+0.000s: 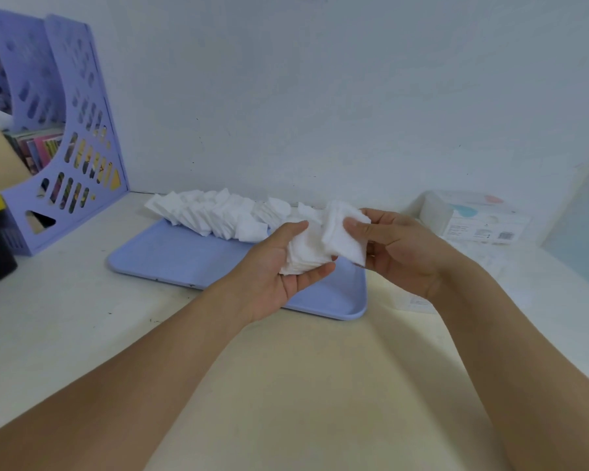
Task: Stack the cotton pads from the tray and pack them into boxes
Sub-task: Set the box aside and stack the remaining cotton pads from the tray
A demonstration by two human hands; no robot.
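Standing over the desk (65, 317): blue tray (184, 256) at centre, loose cotton pads (215, 212) heaped along its 12 o'clock edge, box (480, 220) at 3 o'clock. Left hand (279, 270) cups a squared stack (308, 251); right hand (398, 246) pinches a smaller bundle (342, 236) touching it. Pads likely light, soft, squashy, prone to fanning; grip opposite edges, squeeze gently.

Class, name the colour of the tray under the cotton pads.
The tray is light blue, shown in the head view.
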